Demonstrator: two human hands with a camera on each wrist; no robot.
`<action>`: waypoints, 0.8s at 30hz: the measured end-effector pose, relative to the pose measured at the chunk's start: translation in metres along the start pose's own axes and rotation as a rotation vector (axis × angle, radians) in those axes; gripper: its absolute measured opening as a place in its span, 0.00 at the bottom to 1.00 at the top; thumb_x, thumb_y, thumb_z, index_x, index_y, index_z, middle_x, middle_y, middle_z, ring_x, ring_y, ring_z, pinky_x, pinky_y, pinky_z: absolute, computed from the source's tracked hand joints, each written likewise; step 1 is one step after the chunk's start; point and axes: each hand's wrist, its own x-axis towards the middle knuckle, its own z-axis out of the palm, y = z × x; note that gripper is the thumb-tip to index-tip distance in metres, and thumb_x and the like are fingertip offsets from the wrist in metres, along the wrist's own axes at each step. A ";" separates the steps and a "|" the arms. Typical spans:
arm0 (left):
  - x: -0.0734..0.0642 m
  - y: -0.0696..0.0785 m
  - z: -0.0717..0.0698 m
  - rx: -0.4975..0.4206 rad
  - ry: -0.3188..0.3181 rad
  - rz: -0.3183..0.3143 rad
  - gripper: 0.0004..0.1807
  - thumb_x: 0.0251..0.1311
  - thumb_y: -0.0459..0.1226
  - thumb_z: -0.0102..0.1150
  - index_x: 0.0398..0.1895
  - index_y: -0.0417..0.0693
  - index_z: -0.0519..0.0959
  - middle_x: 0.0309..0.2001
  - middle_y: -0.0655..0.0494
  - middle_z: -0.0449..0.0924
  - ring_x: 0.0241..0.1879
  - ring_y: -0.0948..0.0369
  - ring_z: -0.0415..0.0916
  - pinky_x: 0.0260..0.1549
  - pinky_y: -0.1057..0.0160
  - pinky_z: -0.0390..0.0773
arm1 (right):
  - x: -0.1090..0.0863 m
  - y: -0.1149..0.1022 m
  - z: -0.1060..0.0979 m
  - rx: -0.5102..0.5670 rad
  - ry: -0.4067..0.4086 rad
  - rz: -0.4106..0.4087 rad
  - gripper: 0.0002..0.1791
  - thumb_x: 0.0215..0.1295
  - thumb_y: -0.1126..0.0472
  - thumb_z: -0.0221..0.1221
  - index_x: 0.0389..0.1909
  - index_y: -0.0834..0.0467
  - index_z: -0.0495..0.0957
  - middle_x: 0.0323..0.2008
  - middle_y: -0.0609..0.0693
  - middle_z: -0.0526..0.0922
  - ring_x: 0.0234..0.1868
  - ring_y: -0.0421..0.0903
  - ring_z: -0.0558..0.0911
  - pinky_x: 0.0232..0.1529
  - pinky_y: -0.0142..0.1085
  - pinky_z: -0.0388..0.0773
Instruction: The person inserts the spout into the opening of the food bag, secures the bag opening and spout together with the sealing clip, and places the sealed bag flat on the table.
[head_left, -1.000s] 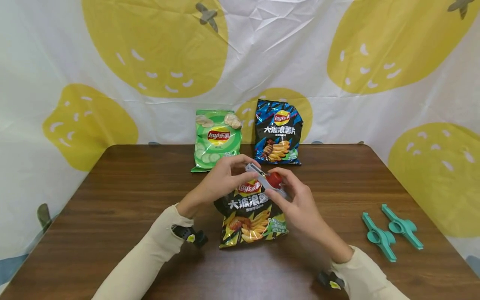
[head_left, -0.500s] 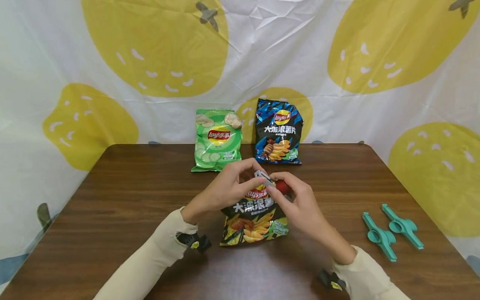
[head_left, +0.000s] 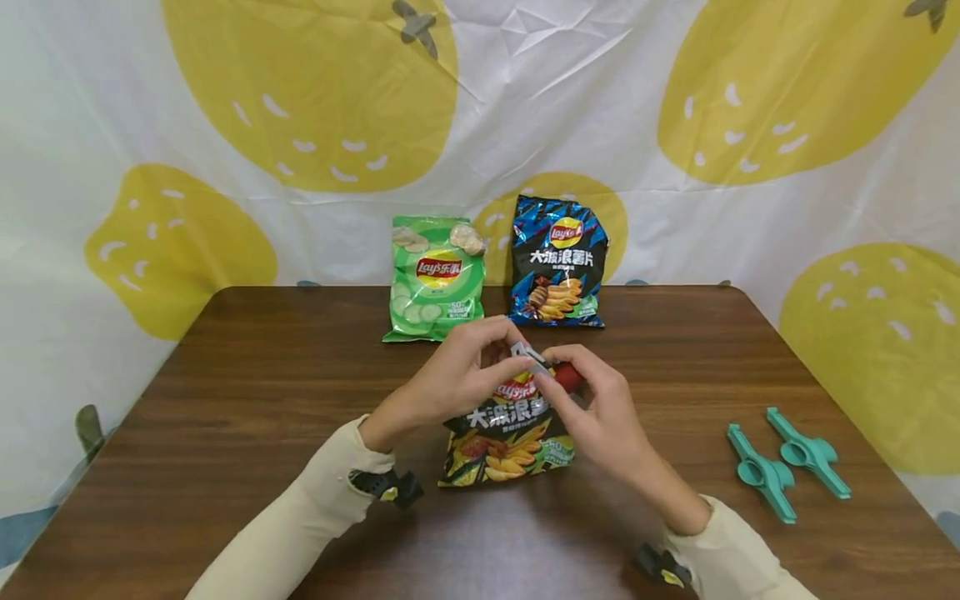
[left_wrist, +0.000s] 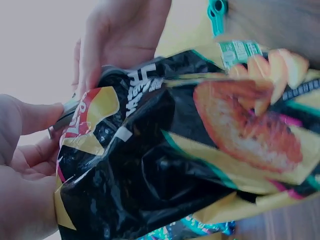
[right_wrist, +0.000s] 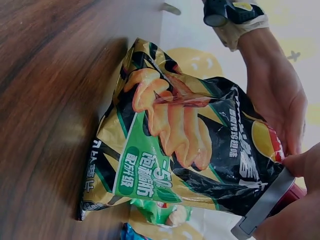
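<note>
A black and gold Lay's chip bag (head_left: 504,454) stands upright in front of me, leaning a little. At its top edge sits a grey bag clip (right_wrist: 265,206) with a round red cap (head_left: 567,378). My left hand (head_left: 457,375) pinches the far left end of the clip between thumb and fingers. My right hand (head_left: 603,412) grips the other end, its thumb along the near side and fingers round the red cap. In the right wrist view the grey bar lies across the bag's top corner. Fingers hide part of the clip.
Behind stand a green Lay's bag (head_left: 437,287) and a blue and black Lay's bag (head_left: 558,267) near the back edge of the wooden table (head_left: 300,350). Two teal bag clips (head_left: 761,473) lie at the right. A lemon-print cloth (head_left: 570,100) hangs behind.
The grey clip has shifted slightly right and down, and now looks narrower. Both hands moved with it, the left hand coming closer to the right. The bag's lower edge rose slightly.
</note>
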 end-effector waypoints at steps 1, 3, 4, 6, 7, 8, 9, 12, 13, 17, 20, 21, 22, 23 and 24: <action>0.000 0.000 0.000 -0.015 -0.004 -0.007 0.03 0.66 0.33 0.63 0.34 0.43 0.81 0.28 0.56 0.74 0.26 0.62 0.69 0.25 0.67 0.69 | 0.000 0.000 0.000 0.002 -0.005 0.000 0.10 0.65 0.71 0.62 0.46 0.58 0.81 0.40 0.49 0.82 0.32 0.42 0.76 0.31 0.27 0.74; 0.000 0.001 0.000 -0.038 -0.013 -0.025 0.03 0.66 0.33 0.62 0.34 0.44 0.80 0.27 0.56 0.74 0.26 0.62 0.68 0.25 0.67 0.69 | 0.000 0.000 0.000 -0.001 -0.013 0.001 0.10 0.65 0.71 0.62 0.46 0.59 0.81 0.40 0.50 0.82 0.32 0.42 0.76 0.31 0.27 0.74; 0.000 0.001 0.000 -0.045 -0.017 -0.031 0.04 0.66 0.33 0.62 0.33 0.44 0.80 0.27 0.56 0.74 0.25 0.62 0.68 0.25 0.67 0.69 | 0.000 -0.001 0.000 0.001 -0.018 0.002 0.10 0.66 0.72 0.62 0.46 0.59 0.81 0.40 0.50 0.82 0.32 0.42 0.76 0.31 0.27 0.74; 0.000 0.000 0.000 -0.055 -0.023 -0.042 0.04 0.66 0.33 0.62 0.32 0.44 0.79 0.26 0.56 0.73 0.24 0.62 0.67 0.24 0.67 0.68 | 0.000 -0.001 0.000 0.004 -0.025 0.006 0.11 0.66 0.72 0.61 0.46 0.58 0.81 0.40 0.49 0.82 0.32 0.42 0.76 0.31 0.28 0.73; 0.000 0.000 0.000 -0.057 -0.027 -0.043 0.05 0.66 0.33 0.62 0.31 0.45 0.79 0.25 0.56 0.73 0.23 0.62 0.67 0.24 0.67 0.67 | 0.000 -0.001 0.000 0.007 -0.029 0.008 0.11 0.66 0.71 0.61 0.47 0.57 0.81 0.40 0.49 0.82 0.32 0.42 0.75 0.31 0.28 0.73; 0.000 0.000 0.000 -0.054 -0.031 -0.042 0.06 0.66 0.33 0.63 0.30 0.45 0.79 0.25 0.56 0.72 0.23 0.62 0.66 0.23 0.67 0.67 | 0.000 -0.001 -0.001 0.007 -0.033 0.010 0.11 0.66 0.71 0.61 0.47 0.57 0.81 0.39 0.49 0.82 0.32 0.42 0.75 0.30 0.29 0.73; 0.000 -0.001 0.000 -0.050 -0.035 -0.039 0.06 0.66 0.33 0.63 0.30 0.45 0.78 0.24 0.57 0.72 0.22 0.62 0.66 0.22 0.67 0.66 | 0.000 -0.001 -0.001 0.010 -0.038 0.013 0.11 0.66 0.71 0.61 0.47 0.56 0.81 0.39 0.50 0.82 0.32 0.42 0.75 0.30 0.29 0.72; 0.000 -0.001 0.000 -0.035 -0.042 -0.027 0.06 0.66 0.33 0.62 0.30 0.45 0.78 0.24 0.57 0.72 0.21 0.63 0.66 0.22 0.67 0.66 | 0.000 -0.002 -0.003 0.024 -0.053 0.035 0.12 0.66 0.70 0.61 0.48 0.55 0.81 0.38 0.51 0.81 0.31 0.42 0.75 0.28 0.30 0.72; 0.000 -0.001 0.000 -0.025 -0.042 -0.022 0.06 0.66 0.33 0.62 0.30 0.45 0.78 0.24 0.57 0.72 0.22 0.63 0.66 0.22 0.66 0.67 | 0.000 -0.002 -0.004 0.028 -0.059 0.048 0.12 0.66 0.70 0.62 0.48 0.55 0.81 0.37 0.51 0.81 0.31 0.42 0.75 0.27 0.30 0.72; 0.001 -0.006 0.001 0.049 -0.033 -0.015 0.04 0.67 0.35 0.61 0.34 0.45 0.80 0.25 0.58 0.73 0.22 0.64 0.67 0.22 0.66 0.68 | 0.001 0.001 -0.008 0.009 -0.116 0.125 0.12 0.67 0.66 0.63 0.50 0.53 0.80 0.38 0.46 0.80 0.33 0.42 0.76 0.30 0.31 0.74; 0.001 -0.010 0.001 0.120 -0.036 -0.020 0.05 0.68 0.36 0.61 0.40 0.44 0.80 0.27 0.59 0.76 0.25 0.64 0.70 0.25 0.66 0.71 | 0.003 0.005 -0.012 0.007 -0.183 0.169 0.14 0.68 0.63 0.63 0.53 0.51 0.78 0.39 0.47 0.79 0.35 0.43 0.77 0.33 0.31 0.76; 0.000 -0.010 0.000 0.148 -0.033 -0.021 0.07 0.68 0.37 0.61 0.43 0.43 0.80 0.29 0.58 0.77 0.27 0.64 0.72 0.28 0.66 0.73 | 0.003 0.006 -0.014 0.015 -0.201 0.178 0.14 0.68 0.63 0.63 0.54 0.51 0.78 0.39 0.48 0.79 0.34 0.44 0.77 0.33 0.31 0.76; -0.001 -0.011 -0.001 0.171 -0.030 -0.029 0.10 0.68 0.37 0.62 0.47 0.43 0.79 0.33 0.58 0.79 0.31 0.64 0.74 0.32 0.65 0.75 | 0.004 0.007 -0.015 0.025 -0.213 0.183 0.15 0.68 0.63 0.63 0.54 0.51 0.77 0.38 0.48 0.79 0.34 0.44 0.77 0.32 0.31 0.76; -0.004 -0.012 -0.003 0.197 -0.024 -0.038 0.13 0.67 0.38 0.62 0.50 0.42 0.78 0.37 0.56 0.80 0.36 0.62 0.76 0.37 0.64 0.76 | 0.004 0.007 -0.015 0.039 -0.214 0.189 0.15 0.68 0.63 0.63 0.54 0.51 0.78 0.36 0.49 0.78 0.32 0.44 0.77 0.31 0.31 0.75; -0.007 -0.013 -0.006 0.224 -0.016 -0.050 0.16 0.67 0.40 0.62 0.54 0.42 0.76 0.42 0.55 0.80 0.41 0.61 0.77 0.43 0.62 0.76 | 0.004 0.008 -0.016 0.053 -0.210 0.195 0.15 0.68 0.63 0.62 0.54 0.51 0.78 0.33 0.50 0.77 0.30 0.45 0.76 0.28 0.32 0.75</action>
